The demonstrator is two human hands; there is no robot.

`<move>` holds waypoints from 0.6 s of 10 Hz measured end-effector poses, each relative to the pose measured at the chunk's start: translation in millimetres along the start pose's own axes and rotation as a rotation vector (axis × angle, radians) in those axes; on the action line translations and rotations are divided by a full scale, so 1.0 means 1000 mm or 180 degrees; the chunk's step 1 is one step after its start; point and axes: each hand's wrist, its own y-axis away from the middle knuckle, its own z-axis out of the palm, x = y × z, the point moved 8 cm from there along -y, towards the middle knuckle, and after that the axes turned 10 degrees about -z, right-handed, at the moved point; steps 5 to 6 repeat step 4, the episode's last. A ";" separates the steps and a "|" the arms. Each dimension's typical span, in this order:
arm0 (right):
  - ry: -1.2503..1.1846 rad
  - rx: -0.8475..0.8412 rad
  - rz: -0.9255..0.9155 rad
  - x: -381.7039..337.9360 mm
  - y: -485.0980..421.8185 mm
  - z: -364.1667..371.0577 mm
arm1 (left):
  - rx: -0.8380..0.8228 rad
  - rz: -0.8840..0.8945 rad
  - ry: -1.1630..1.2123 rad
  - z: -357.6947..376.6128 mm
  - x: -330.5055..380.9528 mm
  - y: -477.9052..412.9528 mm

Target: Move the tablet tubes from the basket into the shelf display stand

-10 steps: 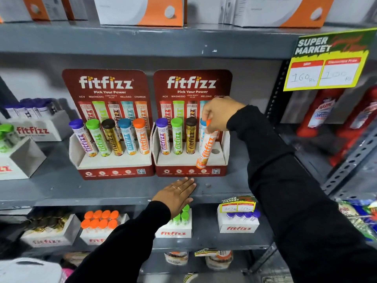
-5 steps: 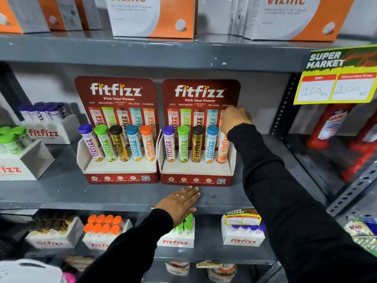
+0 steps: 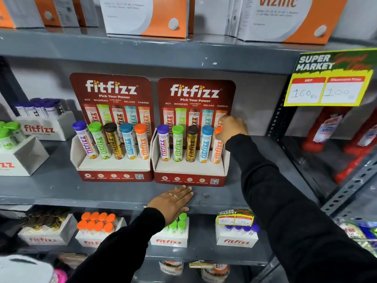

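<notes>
Two red fitfizz display stands sit side by side on the grey middle shelf. The right stand (image 3: 189,178) holds several tubes, purple, green, brown, blue and an orange-capped tube (image 3: 216,152) in the rightmost slot. My right hand (image 3: 231,128) is at that tube's cap, fingers curled around its top. The left stand (image 3: 114,176) is full with several tubes. My left hand (image 3: 173,201) lies flat, fingers spread, on the shelf edge just below the right stand. No basket is clearly in view.
White fitfizz boxes of tubes stand at far left (image 3: 43,127) and on the lower shelf (image 3: 98,231). Orange and white cartons (image 3: 146,15) fill the top shelf. A yellow price sign (image 3: 330,78) hangs at right, with red bottles (image 3: 326,129) behind it.
My right hand carried the orange tube from in front of the stand into the rightmost slot and stays at its cap. The left hand stays flat on the shelf. The camera moved closer.
</notes>
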 end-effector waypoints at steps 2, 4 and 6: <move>-0.0159 0.0201 -0.0130 0.006 0.017 0.012 | 0.0192 0.0012 -0.0002 -0.004 0.003 0.001; 0.0464 0.0570 -0.0887 -0.029 0.074 0.023 | 0.0356 0.0133 -0.0050 -0.006 0.004 -0.002; 0.0464 0.0570 -0.0887 -0.029 0.074 0.023 | 0.0356 0.0133 -0.0050 -0.006 0.004 -0.002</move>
